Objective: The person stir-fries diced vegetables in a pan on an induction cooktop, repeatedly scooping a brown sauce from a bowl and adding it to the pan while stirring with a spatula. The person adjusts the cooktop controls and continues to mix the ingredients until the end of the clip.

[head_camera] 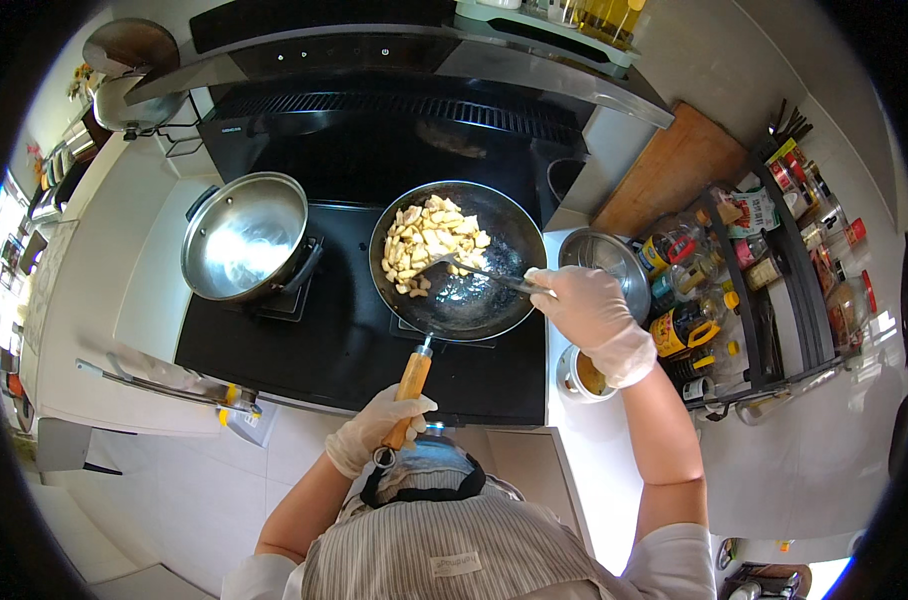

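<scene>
My left hand [381, 427], in a thin pale glove, is closed around the wooden handle [413, 376] of a dark wok [491, 315] on the right burner. Pale chopped pieces of food [431, 236], which I cannot name for certain, lie heaped in the wok's left half. My right hand [585, 304], gloved too, grips a metal spatula [491, 274] at the wok's right rim. The spatula's head touches the lower part of the heap. On the left burner stands a steel pot [245, 236] with a shiny bare inside.
Right of the stove stand a steel bowl [615, 262] and a white container [574, 379] with brownish contents. Beyond them are sauce bottles [675, 330], a black rack [791, 277] with jars and a leaning wooden board [675, 169]. The range hood [394, 52] overhangs the stove's back.
</scene>
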`<control>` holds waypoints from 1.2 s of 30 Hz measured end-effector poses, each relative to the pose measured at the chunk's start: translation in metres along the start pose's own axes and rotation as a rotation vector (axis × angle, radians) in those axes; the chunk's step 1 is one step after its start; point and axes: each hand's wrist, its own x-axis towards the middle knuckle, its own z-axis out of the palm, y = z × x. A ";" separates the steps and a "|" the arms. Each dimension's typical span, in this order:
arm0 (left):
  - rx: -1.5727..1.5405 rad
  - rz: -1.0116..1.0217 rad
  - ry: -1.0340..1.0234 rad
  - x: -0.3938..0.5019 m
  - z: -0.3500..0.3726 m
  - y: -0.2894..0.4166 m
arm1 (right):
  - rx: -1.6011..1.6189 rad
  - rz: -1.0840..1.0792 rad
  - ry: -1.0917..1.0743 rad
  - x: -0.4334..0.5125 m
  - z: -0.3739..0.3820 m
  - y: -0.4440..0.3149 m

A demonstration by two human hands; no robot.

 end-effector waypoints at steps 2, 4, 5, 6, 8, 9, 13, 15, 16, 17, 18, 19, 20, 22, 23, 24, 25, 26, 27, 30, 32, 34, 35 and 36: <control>0.019 0.012 0.013 0.002 -0.003 -0.003 | -0.022 0.009 -0.042 -0.010 -0.018 -0.002; 0.013 0.019 0.027 0.002 -0.004 -0.006 | -0.021 -0.006 -0.002 -0.024 -0.026 -0.001; 0.000 0.020 0.028 0.002 -0.004 -0.007 | -0.022 -0.011 0.018 -0.032 -0.028 0.001; -0.011 0.022 0.028 0.002 -0.003 -0.007 | -0.028 0.003 0.035 -0.042 -0.028 0.002; -0.022 0.020 0.016 0.001 -0.001 -0.005 | -0.083 0.036 0.023 -0.054 -0.026 0.003; -0.027 0.017 0.011 0.000 0.000 -0.004 | -0.108 0.053 0.017 -0.060 -0.025 0.002; 0.010 0.023 0.016 0.003 -0.002 -0.005 | -0.199 0.042 0.042 -0.061 0.003 0.002; 0.002 0.012 0.024 0.003 -0.001 -0.003 | -0.254 0.043 0.029 -0.053 0.017 -0.005; 0.000 -0.002 0.036 0.003 0.002 -0.001 | -0.301 0.041 0.038 -0.050 0.030 -0.004; -0.002 -0.017 0.046 0.001 0.006 0.002 | -0.350 0.039 0.046 -0.049 0.038 -0.004; -0.007 -0.031 0.065 -0.002 0.008 0.003 | -0.395 0.065 0.028 -0.045 0.039 -0.010; -0.065 -0.037 0.022 -0.003 0.007 0.003 | -0.379 0.055 0.026 -0.045 0.037 -0.009; -0.121 -0.043 -0.022 -0.004 0.005 0.003 | -0.363 0.046 0.025 -0.048 0.035 -0.004; -0.227 -0.054 -0.066 -0.008 0.003 0.005 | -0.275 0.072 0.038 -0.053 0.016 -0.004; -0.276 -0.062 -0.067 -0.012 0.004 0.006 | -0.185 0.043 0.104 -0.058 0.018 0.007; -0.326 -0.067 -0.071 -0.014 0.005 0.007 | -0.100 0.014 0.170 -0.066 0.020 0.024; -0.297 -0.053 -0.090 -0.013 0.003 0.006 | -0.017 -0.012 0.234 -0.072 0.016 0.036; -0.268 -0.038 -0.108 -0.011 0.000 0.004 | 0.154 0.110 0.175 -0.075 0.010 0.045; -0.238 -0.026 -0.125 -0.008 -0.002 0.001 | 0.325 0.235 0.115 -0.078 0.002 0.050; -0.083 -0.010 -0.034 -0.002 -0.002 -0.002 | 0.776 0.563 -0.101 -0.081 -0.020 0.078; -0.040 -0.016 -0.044 0.004 -0.007 -0.007 | 1.035 0.696 -0.152 -0.082 -0.022 0.104; 0.001 -0.012 -0.050 0.006 -0.007 -0.007 | 1.083 0.827 -0.213 -0.076 -0.019 0.122; 0.017 -0.003 -0.049 0.005 -0.005 -0.006 | 1.107 0.893 -0.245 -0.072 -0.020 0.127; 0.031 0.007 -0.045 0.004 -0.005 -0.006 | 1.127 0.875 -0.304 -0.069 -0.024 0.126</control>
